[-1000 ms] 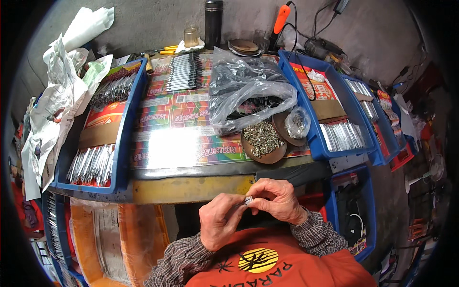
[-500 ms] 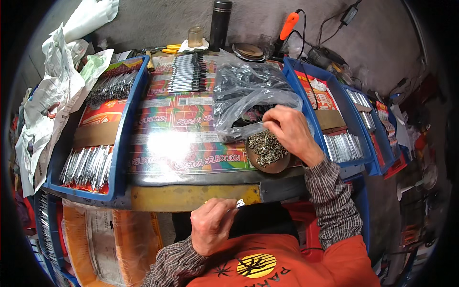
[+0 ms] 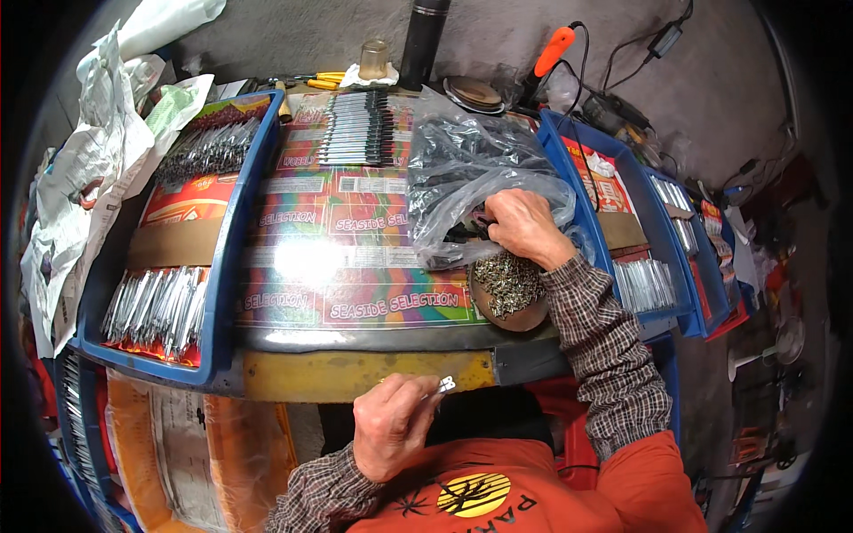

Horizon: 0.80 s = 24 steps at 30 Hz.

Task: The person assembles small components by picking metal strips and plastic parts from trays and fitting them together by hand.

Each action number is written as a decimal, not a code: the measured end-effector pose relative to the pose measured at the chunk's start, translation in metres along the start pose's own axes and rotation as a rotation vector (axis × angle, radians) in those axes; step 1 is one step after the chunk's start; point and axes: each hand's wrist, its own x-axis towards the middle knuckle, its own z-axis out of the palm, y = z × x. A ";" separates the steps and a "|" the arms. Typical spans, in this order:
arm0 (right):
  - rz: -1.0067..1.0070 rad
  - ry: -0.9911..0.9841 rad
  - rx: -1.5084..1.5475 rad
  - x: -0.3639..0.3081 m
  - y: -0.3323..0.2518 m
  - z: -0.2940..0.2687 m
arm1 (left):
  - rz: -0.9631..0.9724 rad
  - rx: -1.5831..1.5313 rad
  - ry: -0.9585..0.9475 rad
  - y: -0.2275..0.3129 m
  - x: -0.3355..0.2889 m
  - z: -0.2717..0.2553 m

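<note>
My left hand (image 3: 391,425) is closed in front of the table edge, holding a few slim silvery pen barrels (image 3: 447,385); only their pale ends show past the fingers. At the mouth of a clear plastic bag (image 3: 489,184), my right hand (image 3: 526,226) has its fingers pinched together. Whatever may be between those fingertips is hidden. Dark small pieces show through the bag. Just below the right hand, a round bowl (image 3: 513,322) holds a heap of small metal parts (image 3: 505,282).
A row of silver-and-black pens (image 3: 357,129) lies at the back. Blue trays (image 3: 233,231) of silvery barrels flank the table, including a right tray (image 3: 582,218). A black flask (image 3: 420,44), a glass jar (image 3: 373,60) and an orange-handled tool (image 3: 554,51) stand along the wall.
My right hand has shifted from above the metal parts to the bag's mouth, its fingers reaching in at the opening. My left hand keeps its hold. The view has tilted slightly.
</note>
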 end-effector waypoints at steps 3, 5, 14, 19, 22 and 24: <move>0.024 0.071 0.104 -0.005 -0.001 -0.007 | 0.014 -0.005 0.000 0.001 0.000 0.000; -0.008 0.168 0.245 -0.011 0.001 -0.014 | 0.008 0.004 -0.007 0.004 -0.001 0.000; -0.030 0.054 0.858 -0.100 -0.066 -0.052 | -0.052 -0.022 -0.001 0.009 -0.004 -0.001; 0.004 -0.092 1.175 -0.156 -0.082 -0.048 | -0.083 -0.015 -0.099 0.020 -0.007 0.001; 0.012 -0.068 1.277 -0.176 -0.087 -0.037 | -0.068 -0.023 -0.102 0.023 -0.012 0.005; 0.049 -0.040 1.310 -0.184 -0.090 -0.034 | -0.060 -0.031 -0.105 0.025 -0.014 0.007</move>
